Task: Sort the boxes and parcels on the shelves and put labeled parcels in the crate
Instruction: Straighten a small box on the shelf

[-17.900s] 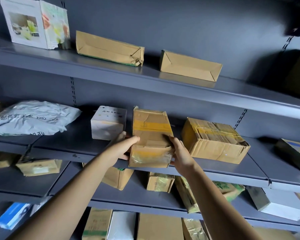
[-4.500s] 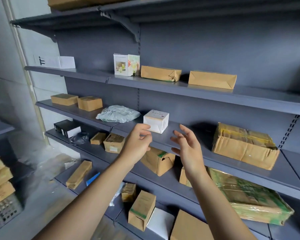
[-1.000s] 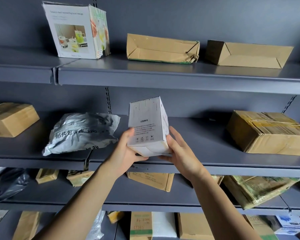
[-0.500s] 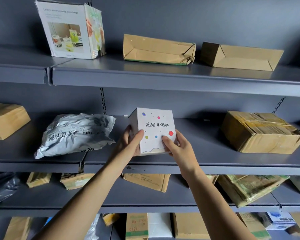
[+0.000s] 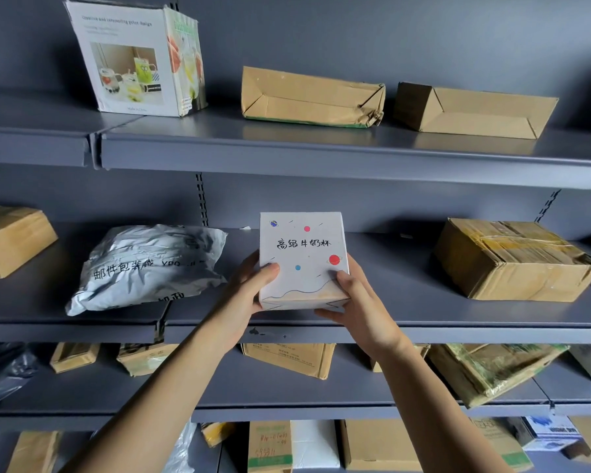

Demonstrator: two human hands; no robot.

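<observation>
Two hands grasp a white box (image 5: 302,261): the left hand (image 5: 243,295) has its thumb on the printed front, and the right hand (image 5: 359,308) cups the lower right corner. The fingers behind the box are hidden. It stands upright at the near edge of the middle shelf (image 5: 423,302); whether its base touches the shelf cannot be told. A brown carton (image 5: 11,240) at far left is cut off by the frame. The print on the crumpled grey mailer bag (image 5: 147,264), just left of the box, is partly lost in folds. A taped carton (image 5: 512,264) lies well to the right. The upper shelf (image 5: 321,155) carries a glassware box (image 5: 133,59), a crushed carton (image 5: 311,97) and a folded carton (image 5: 475,110). Lower shelves hold more cartons, mostly hidden. Dark grey panels back the shelving.
</observation>
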